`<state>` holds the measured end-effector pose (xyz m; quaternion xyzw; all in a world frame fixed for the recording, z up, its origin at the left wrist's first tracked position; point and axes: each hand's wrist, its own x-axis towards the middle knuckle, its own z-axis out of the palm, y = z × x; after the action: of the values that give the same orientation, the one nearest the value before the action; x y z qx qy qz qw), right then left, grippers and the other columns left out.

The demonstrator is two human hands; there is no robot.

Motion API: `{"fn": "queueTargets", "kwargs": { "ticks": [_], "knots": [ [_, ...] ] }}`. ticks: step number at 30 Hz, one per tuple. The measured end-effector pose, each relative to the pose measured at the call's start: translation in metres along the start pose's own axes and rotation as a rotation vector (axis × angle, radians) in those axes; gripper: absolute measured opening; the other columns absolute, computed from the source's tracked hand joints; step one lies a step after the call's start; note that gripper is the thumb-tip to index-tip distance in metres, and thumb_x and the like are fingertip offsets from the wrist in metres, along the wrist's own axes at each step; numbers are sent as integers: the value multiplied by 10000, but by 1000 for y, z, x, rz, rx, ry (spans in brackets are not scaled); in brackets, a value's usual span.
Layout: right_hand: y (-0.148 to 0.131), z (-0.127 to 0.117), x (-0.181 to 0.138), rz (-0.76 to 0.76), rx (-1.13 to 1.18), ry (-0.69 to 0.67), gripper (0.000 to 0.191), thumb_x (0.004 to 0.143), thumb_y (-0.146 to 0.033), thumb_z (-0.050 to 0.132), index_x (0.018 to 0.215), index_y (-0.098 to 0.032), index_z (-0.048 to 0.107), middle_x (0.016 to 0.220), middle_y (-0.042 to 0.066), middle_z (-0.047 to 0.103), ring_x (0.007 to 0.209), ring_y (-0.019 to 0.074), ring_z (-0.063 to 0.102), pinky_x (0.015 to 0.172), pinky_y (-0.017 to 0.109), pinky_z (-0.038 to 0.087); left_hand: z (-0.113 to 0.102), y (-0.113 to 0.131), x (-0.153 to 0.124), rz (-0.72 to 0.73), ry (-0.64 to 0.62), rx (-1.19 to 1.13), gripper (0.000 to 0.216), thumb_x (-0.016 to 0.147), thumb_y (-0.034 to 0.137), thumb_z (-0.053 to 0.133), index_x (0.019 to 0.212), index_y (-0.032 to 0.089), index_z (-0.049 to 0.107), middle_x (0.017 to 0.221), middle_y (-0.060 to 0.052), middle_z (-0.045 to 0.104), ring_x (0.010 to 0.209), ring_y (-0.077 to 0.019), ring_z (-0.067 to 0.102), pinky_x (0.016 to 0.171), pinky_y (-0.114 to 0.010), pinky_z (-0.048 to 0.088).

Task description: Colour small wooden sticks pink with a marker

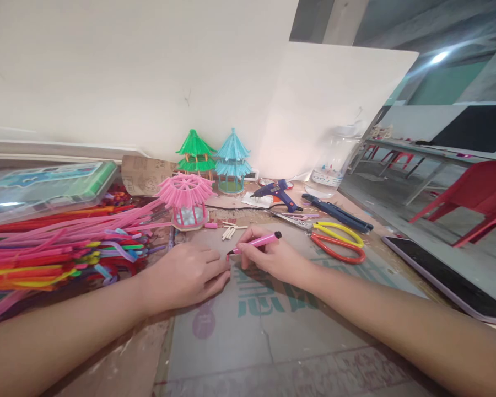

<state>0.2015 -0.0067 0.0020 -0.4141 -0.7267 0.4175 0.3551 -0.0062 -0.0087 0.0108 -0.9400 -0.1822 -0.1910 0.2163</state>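
While your right hand (279,258) clamps its fingers round that pink marker (259,241) and your left hand (186,275) pinches a tiny pink-tipped piece (227,258) just left of the nib (231,252), nearer than the pale sticks (228,232), I'd brace both and stroke lightly.

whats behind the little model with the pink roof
Behind the pink-roofed model stands a green-roofed one, with a blue one beside it on the right. The pink roof covers the green model's base, so that and anything right around it can't be seen.
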Motion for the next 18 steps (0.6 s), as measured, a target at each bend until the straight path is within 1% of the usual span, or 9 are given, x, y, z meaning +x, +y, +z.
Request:
{"fn": "queueTargets", "kwargs": {
  "ticks": [7, 12, 18],
  "knots": [
    [-1, 0, 0, 14, -5, 15, 122, 872, -290, 512, 777, -219, 483, 577, -43, 574, 542, 124, 534, 567, 252, 430, 3, -3, -3, -9, -1, -42, 304, 954, 260, 436, 768, 180, 663, 596, 0, 628, 542, -143, 580, 521, -273, 379],
    [0, 0, 0, -4, -36, 3, 111, 870, -310, 521, 811, -217, 506, 613, -27, 618, 607, 140, 568, 602, 262, 437, 3, -4, -3, -39, -18, -76, 285, 947, 256, 447, 782, 180, 666, 627, -1, 654, 559, -146, 595, 538, -275, 388],
    [2, 0, -1, -2, -30, 10, 114, 882, -309, 515, 816, -217, 503, 615, -27, 617, 594, 137, 563, 595, 262, 435, 2, -3, -1, -34, -7, -87, 296, 949, 246, 444, 750, 177, 651, 623, -3, 654, 561, -143, 592, 544, -274, 377]
  ]
}}
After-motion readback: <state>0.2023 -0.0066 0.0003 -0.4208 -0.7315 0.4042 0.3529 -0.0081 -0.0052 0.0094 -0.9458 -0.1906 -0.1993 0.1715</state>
